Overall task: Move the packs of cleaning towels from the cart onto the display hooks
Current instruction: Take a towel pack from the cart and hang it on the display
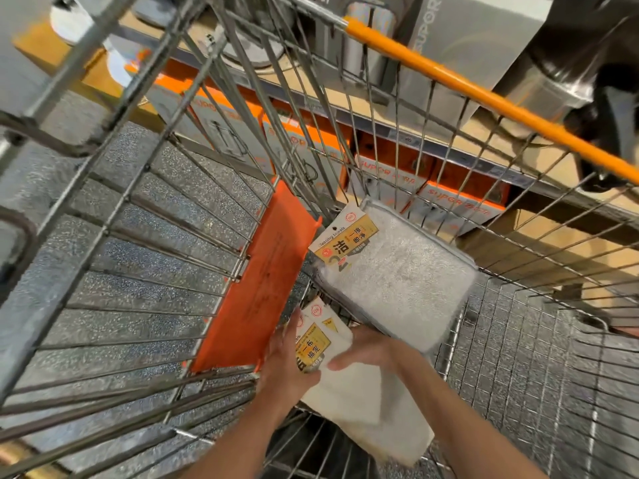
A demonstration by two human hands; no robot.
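Inside the wire shopping cart (518, 357) both my hands hold cream-coloured packs of cleaning towels (359, 399) with yellow and white label cards. My left hand (287, 364) grips the label end from the left, thumb across the card. My right hand (366, 350) lies over the packs from the right, fingers curled onto the cloth. A grey-white towel pack (397, 281) with the same label card leans against the cart's far wire wall just beyond my hands. No display hooks are in view.
An orange plastic flap (256, 281) hangs on the cart's folding seat panel to the left. The orange cart handle (484, 95) runs across the upper right. Behind the cart a low shelf (511, 143) holds orange and white boxed goods (460, 198). Speckled grey floor lies below.
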